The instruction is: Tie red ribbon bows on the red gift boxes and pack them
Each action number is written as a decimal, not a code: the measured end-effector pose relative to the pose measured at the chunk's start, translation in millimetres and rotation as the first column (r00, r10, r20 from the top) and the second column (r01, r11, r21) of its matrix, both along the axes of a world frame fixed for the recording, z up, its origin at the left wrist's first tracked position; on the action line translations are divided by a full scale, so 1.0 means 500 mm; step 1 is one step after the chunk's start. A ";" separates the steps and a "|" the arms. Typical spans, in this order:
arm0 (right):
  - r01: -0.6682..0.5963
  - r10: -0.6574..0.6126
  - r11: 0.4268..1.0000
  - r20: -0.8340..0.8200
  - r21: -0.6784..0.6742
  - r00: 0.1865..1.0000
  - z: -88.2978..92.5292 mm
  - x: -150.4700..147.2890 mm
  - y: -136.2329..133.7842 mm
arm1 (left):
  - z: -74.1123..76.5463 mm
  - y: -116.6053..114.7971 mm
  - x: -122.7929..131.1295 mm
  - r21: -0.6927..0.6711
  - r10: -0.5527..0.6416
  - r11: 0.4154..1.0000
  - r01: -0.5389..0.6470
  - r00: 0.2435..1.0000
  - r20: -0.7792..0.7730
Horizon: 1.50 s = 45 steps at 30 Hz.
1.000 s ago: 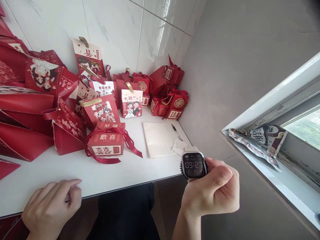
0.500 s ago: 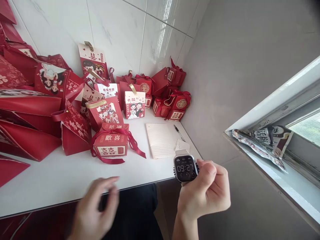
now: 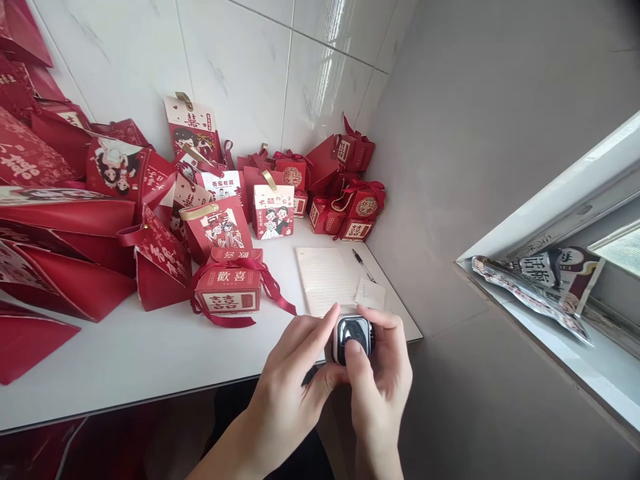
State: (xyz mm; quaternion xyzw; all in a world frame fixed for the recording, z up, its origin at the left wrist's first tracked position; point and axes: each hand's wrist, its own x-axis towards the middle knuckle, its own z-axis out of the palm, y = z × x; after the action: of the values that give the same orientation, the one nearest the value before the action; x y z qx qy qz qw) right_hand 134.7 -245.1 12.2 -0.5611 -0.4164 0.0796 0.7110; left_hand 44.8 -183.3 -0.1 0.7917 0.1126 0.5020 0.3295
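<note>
Head view: left hand (image 3: 286,381) and right hand (image 3: 379,381) grip the watch (image 3: 354,327) from opposite sides.

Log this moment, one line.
left hand: holding smartwatch | right hand: holding smartwatch, thumb over it | nearby: notebook, pen, ribboned box

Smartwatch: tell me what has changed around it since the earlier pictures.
The left hand has moved right, from the edge of the table, to grasp the smartwatch. The right hand, which held it alone, has brought it slightly left; its thumb now covers part of the screen. The notebook, pen and red boxes stay where they were.
</note>
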 end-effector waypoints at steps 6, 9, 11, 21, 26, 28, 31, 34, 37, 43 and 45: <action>-0.242 0.242 0.970 -0.178 0.021 0.954 0.000 0.005 -0.005 | 0.003 0.007 -0.008 -0.035 0.061 0.997 -0.062 0.997 -0.037; -0.216 0.213 0.976 -0.132 -0.009 0.968 -0.003 0.008 -0.011 | 0.002 0.008 -0.008 -0.037 0.056 0.998 -0.058 0.997 -0.044; -0.165 0.162 0.986 -0.067 -0.038 0.984 -0.003 0.010 -0.015 | 0.001 0.007 -0.007 -0.042 0.048 0.998 -0.050 0.998 -0.045; -0.050 0.052 0.996 0.018 -0.067 0.999 0.000 0.007 -0.013 | -0.001 0.008 -0.007 -0.032 0.057 0.998 -0.058 0.998 -0.033; -0.119 0.118 0.992 -0.026 -0.035 0.993 -0.002 0.008 -0.013 | -0.005 0.009 -0.008 -0.053 0.036 0.998 -0.038 0.998 -0.044; -0.060 0.060 0.997 -0.012 -0.055 0.998 -0.002 0.007 -0.013 | -0.005 0.009 -0.009 -0.057 0.031 0.998 -0.033 0.999 -0.043; -0.069 0.069 0.996 -0.012 -0.047 0.998 -0.004 0.006 -0.014 | -0.005 0.008 -0.009 -0.066 0.026 0.997 -0.029 0.999 -0.034; -0.162 0.161 0.987 -0.025 -0.025 0.987 -0.004 0.007 -0.017 | -0.006 0.006 -0.010 -0.080 0.029 0.996 -0.031 0.999 -0.027; -0.182 0.182 0.983 -0.018 -0.034 0.983 -0.002 0.009 -0.021 | -0.006 0.005 -0.012 -0.081 0.038 0.996 -0.040 0.999 -0.029; -0.115 0.117 0.990 0.022 -0.080 0.993 0.005 -0.003 -0.021 | -0.005 0.003 -0.012 -0.079 0.036 0.996 -0.040 0.998 -0.050; -0.053 0.055 0.993 0.013 -0.101 0.998 0.005 -0.004 -0.023 | -0.004 0.001 -0.012 -0.067 0.026 0.997 -0.031 0.997 -0.079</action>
State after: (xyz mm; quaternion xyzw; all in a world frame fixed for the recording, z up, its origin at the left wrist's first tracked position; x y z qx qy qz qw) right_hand 132.7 -256.5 14.5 -0.5851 -0.4326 0.1152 0.6762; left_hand 39.1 -182.8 -2.3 0.7974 0.1537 0.4711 0.3443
